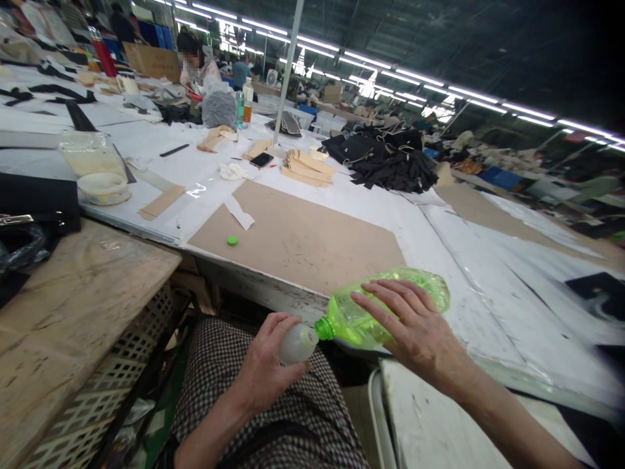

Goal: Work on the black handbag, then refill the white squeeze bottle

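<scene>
My left hand (268,365) is wrapped round a small whitish translucent bottle (296,345), held above my checked clothing at the table's near edge. Its mouth meets the neck of a large green transparent bottle (364,319), which lies tilted nearly sideways with its neck toward the left. My right hand (415,319) grips the green bottle from above, fingers spread along its side. Some liquid appears inside the green bottle. A green cap (232,240) lies on the brown sheet (312,241) ahead of my hands.
Beyond the sheet are a phone (262,160), beige pieces (307,167) and a pile of black pieces (385,156). A white tub (103,188) stands at the left, above a worn wooden board (88,286). A metal pole (288,71) rises from the table. People are farther back.
</scene>
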A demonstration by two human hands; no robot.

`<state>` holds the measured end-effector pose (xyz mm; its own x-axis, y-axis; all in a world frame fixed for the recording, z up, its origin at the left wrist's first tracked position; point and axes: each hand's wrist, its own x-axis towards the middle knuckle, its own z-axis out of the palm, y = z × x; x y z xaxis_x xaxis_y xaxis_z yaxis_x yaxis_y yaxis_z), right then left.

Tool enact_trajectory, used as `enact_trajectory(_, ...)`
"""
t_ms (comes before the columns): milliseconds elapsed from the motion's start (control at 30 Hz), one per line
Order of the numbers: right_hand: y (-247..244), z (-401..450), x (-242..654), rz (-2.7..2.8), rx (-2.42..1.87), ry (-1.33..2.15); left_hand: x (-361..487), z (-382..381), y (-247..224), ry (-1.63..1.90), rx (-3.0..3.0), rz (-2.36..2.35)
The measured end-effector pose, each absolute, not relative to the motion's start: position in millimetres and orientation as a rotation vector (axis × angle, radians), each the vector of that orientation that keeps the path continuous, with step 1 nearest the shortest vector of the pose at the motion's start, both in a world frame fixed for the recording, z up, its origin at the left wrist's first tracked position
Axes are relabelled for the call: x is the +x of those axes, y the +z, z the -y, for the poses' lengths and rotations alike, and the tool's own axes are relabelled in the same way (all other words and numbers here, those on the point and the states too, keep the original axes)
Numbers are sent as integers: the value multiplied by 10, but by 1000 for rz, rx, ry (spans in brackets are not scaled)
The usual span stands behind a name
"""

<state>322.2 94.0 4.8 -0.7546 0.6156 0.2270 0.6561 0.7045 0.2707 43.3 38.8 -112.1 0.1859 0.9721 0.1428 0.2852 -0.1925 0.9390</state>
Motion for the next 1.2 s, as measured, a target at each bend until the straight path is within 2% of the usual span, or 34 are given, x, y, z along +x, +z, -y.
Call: enact_trajectory(1200, 32, -938, 3256, 2792, -1030, -490, 431, -384, -1165, 1042, 1651, -1215)
